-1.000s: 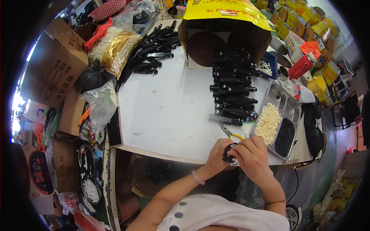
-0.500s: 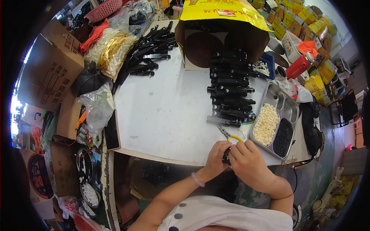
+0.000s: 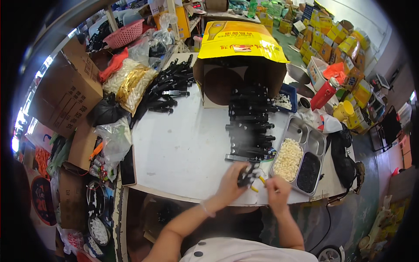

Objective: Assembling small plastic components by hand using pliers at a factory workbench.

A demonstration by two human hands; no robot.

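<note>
Near the table's front edge, my left hand (image 3: 230,182) is closed around a small black part (image 3: 247,175), blurred, with light spots on it. My right hand (image 3: 279,190) is apart from it, fingers pinched together; whatever they hold is too small to make out. Between the hands lie yellow-handled pliers (image 3: 255,188), partly hidden by the black part. Just beyond, a long stack of black elongated pieces (image 3: 251,126) runs back towards an open carton. To the right, a metal compartment tray (image 3: 322,150) holds cream-coloured bits (image 3: 288,160) and small black bits (image 3: 309,172).
A yellow-topped carton (image 3: 242,41) stands at the back, with a blue tray (image 3: 293,92) beside it. More black pieces (image 3: 168,83) are heaped at the back left near a bag of white parts (image 3: 131,85). A phone (image 3: 128,168) lies at the left edge; a red bottle (image 3: 325,92) stands right.
My hands, earlier together around the black part, have separated. The left keeps the part, further left; the right has moved off to the right. The view has tilted up.
</note>
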